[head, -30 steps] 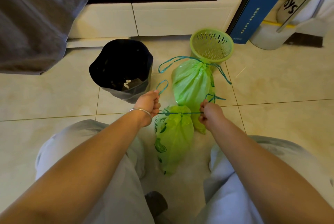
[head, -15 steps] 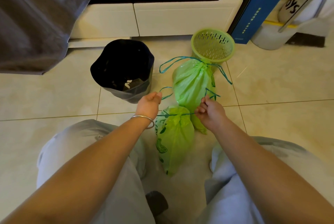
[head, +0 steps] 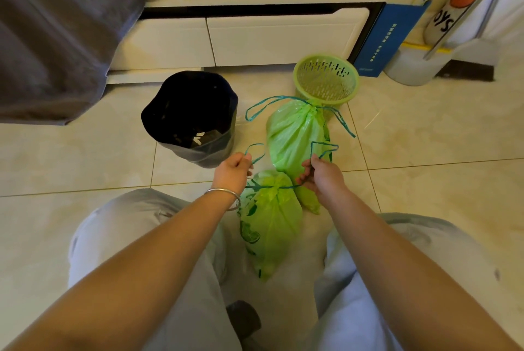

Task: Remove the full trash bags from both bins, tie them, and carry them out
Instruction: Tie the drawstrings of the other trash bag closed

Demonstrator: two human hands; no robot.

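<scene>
Drawstrings pinched: left hand [head: 233, 169] and right hand [head: 319, 173] each grip a cord end, near bag [head: 272, 223] between them. Film looks soft, light, slippery; lifting by the cinched neck seems safest.

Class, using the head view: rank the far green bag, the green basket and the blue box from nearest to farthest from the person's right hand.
From the right hand:
1. Far green bag, just ahead of the hand, on the floor.
2. Green basket, behind that bag.
3. Blue box, farther back right, against the cabinet.
</scene>
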